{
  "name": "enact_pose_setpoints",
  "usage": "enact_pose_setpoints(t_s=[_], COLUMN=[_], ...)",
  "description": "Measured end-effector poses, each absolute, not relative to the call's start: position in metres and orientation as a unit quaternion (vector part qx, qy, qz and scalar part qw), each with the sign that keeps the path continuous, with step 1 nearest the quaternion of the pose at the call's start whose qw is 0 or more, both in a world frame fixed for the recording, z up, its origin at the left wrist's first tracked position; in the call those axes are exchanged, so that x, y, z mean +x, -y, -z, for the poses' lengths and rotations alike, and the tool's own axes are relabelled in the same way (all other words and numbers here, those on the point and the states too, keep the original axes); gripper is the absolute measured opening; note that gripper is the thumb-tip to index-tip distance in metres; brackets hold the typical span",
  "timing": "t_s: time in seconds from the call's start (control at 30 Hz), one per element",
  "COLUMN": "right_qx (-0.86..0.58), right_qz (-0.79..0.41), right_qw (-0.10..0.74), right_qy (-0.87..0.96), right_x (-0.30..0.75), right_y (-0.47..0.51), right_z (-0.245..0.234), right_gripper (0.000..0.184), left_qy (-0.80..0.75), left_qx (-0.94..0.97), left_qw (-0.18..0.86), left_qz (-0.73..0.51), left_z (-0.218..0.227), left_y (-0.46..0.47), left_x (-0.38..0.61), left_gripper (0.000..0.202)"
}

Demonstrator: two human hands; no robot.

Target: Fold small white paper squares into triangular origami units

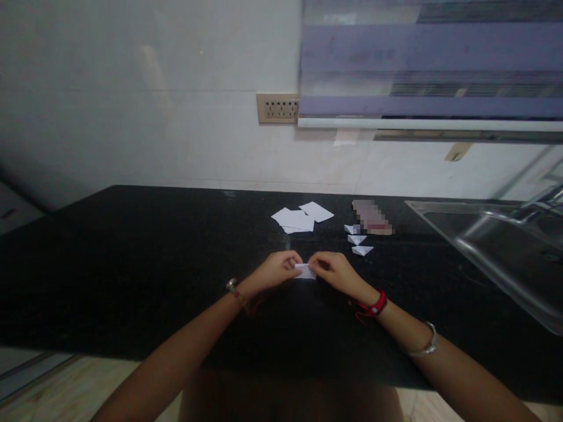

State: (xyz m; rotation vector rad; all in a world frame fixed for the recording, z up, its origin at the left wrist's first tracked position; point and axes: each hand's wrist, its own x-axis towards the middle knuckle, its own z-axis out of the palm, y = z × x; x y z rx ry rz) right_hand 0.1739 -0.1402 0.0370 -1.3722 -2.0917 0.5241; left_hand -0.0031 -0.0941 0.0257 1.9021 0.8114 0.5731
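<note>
Between both my hands is a small folded piece of white paper [304, 271], just above or on the black counter. My left hand [279, 268] pinches its left end between thumb and fingers. At the upper right corner, the thumb and fingers of my right hand [335, 271] close on the same paper. Beyond my hands lie several loose white paper sheets [297, 220], partly overlapping. To the right of them, small folded white paper pieces [362, 250] sit in a short column.
A blurred-out flat pinkish object [373, 218] lies behind the folded pieces. On the right, a steel sink [475, 234] with a faucet [545, 202] is set into the black counter [132, 264]. A socket panel [278, 109] and a blind [422, 70] are on the wall behind.
</note>
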Motion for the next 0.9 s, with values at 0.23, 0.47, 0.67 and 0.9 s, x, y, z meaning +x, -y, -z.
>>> enact_pose_setpoints(t_s=[0.23,0.47,0.67,0.9], right_qx=[-0.493,-0.484,-0.513,-0.523], right_qz=[-0.214,-0.251,-0.268,-0.335], right_qw=[0.280,0.287,0.318,0.355], right_qy=[0.795,0.788,0.751,0.698], right_x=[0.176,0.176,0.173,0.178], right_y=[0.142,0.140,0.139,0.135], right_z=[-0.039,-0.035,-0.032,-0.023], right_gripper=[0.021,0.021,0.014,0.012], left_qy=[-0.318,-0.324,-0.343,-0.334], left_qx=[0.821,0.817,0.778,0.737], left_qw=[0.399,0.399,0.456,0.522], left_qz=[-0.257,-0.261,-0.265,-0.269], left_z=[-0.024,-0.025,-0.022,-0.018], left_y=[0.096,0.093,0.089,0.087], left_x=[-0.002,-0.002,-0.002,-0.002], left_gripper=[0.018,0.016,0.015,0.021])
